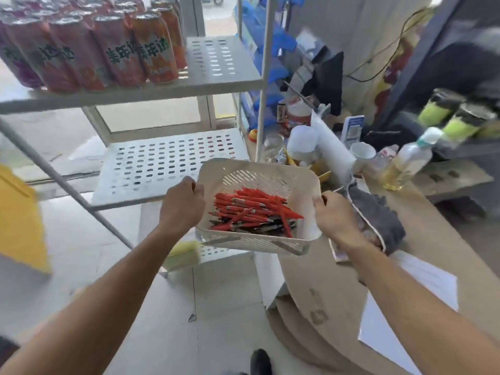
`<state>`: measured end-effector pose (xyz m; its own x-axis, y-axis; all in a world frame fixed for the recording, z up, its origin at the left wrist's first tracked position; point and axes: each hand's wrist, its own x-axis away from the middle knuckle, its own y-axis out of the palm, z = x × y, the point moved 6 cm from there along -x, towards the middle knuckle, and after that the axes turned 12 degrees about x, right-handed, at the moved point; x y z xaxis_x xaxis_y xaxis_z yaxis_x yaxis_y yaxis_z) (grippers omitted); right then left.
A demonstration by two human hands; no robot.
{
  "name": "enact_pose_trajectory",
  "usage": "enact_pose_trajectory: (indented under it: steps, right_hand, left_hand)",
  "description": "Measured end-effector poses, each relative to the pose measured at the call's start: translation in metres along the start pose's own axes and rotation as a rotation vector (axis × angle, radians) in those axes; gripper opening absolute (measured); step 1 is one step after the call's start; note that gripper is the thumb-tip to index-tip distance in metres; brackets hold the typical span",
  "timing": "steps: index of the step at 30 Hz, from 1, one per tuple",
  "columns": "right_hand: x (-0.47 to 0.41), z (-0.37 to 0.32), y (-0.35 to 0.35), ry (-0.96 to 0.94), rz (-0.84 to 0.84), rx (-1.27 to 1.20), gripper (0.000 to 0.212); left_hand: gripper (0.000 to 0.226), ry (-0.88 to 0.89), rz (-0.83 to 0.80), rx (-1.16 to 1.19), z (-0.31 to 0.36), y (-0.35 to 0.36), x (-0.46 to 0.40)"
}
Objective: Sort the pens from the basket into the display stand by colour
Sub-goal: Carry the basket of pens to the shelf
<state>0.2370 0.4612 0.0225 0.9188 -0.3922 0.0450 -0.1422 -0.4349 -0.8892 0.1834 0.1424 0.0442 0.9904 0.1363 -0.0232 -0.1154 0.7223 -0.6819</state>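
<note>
A heap of red and black plastic pens (254, 213) lies in a cream slotted plastic basket (259, 174), held in the air before a white perforated metal shelf (162, 163). The left hand (182, 203) and right hand (334, 215) curl round its opposite rims.

Pens (254, 212) lie heaped in a basket (259, 171) held between the left hand (181, 204) and right hand (334, 216). Behind and left stands a shelf rack (224, 82) with cans (151, 50) on its upper shelf. A cluttered desk (422, 239) lies to the right.
</note>
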Motion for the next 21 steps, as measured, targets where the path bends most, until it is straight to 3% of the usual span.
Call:
enact_pose_trajectory:
  steps: [10, 21]
  right_hand:
    - [0.113, 0.124, -0.071, 0.336, 0.176, -0.013, 0.037]
    - [0.245, 0.286, -0.15, 0.689, 0.362, 0.002, 0.036]
  left_hand:
    - [0.026, 0.299, -0.269, 0.021, 0.096, 0.085, 0.056]
    - [0.023, 0.595, -0.563, 0.049, 0.226, 0.222, 0.185]
